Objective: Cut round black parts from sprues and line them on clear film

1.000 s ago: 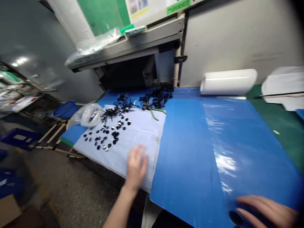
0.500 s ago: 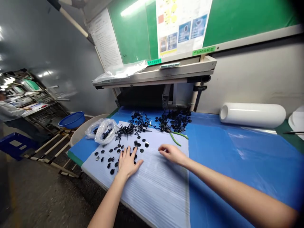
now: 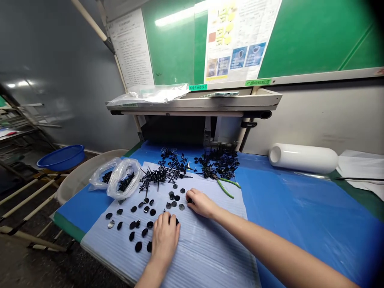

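Round black plastic discs, some with small tabs, lie scattered on the pale foam sheet. My left hand rests low over the sheet, fingers bent, with a black disc showing between forefinger and thumb. To its upper right, my right hand pinches another dark disc, mostly covered by the fingers. Close to that hand is a small group of discs. Behind them lie heaps of black moulded stems and green-handled cutters.
Two clear plastic bags with black parts stand at the left. Beyond the table edge are a pale tub and a blue basin. A white roll lies at the back right. A shelf overhangs the back.
My right hand has moved left toward the discs and closed on one. The left hand, spread flat before, has drawn its fingers in around a disc. The view has shifted somewhat.
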`<act>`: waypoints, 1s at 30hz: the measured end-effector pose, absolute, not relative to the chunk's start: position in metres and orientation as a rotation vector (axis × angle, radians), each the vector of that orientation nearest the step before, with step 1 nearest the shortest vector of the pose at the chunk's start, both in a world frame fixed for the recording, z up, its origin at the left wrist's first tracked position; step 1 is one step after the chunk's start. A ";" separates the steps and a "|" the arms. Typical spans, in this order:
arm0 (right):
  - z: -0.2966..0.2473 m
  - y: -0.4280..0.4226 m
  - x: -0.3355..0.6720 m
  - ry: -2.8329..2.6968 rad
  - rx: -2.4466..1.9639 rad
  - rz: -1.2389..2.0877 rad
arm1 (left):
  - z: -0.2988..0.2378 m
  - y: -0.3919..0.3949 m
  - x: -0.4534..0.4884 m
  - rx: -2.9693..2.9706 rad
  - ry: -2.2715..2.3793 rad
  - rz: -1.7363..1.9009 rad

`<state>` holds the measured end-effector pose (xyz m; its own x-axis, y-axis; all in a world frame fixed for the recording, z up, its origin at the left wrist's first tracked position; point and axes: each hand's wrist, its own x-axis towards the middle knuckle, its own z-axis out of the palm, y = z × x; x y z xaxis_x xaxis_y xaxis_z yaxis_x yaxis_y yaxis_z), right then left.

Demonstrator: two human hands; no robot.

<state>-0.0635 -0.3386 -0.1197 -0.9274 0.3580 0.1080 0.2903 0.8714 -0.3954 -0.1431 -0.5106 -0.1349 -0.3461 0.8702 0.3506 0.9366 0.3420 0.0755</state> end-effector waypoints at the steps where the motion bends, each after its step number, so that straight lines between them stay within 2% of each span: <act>1: -0.118 -0.341 -0.060 -2.875 -0.461 0.556 | -0.134 -0.510 -0.143 -1.636 -2.356 -0.390; 11: -0.109 -0.360 -0.018 -2.817 -0.359 0.632 | -0.140 -0.509 -0.140 -1.679 -2.376 -0.421; 17: -0.111 -0.362 0.015 -2.704 -0.468 0.853 | -0.142 -0.512 -0.139 -1.717 -2.469 -0.685; 24: -0.118 -0.372 0.057 -2.732 -0.533 0.970 | -0.122 -0.508 -0.144 -1.664 -2.670 -1.479; 30: -0.117 -0.368 0.070 -2.772 -0.569 0.934 | -0.103 -0.492 -0.129 -1.195 -2.882 -2.615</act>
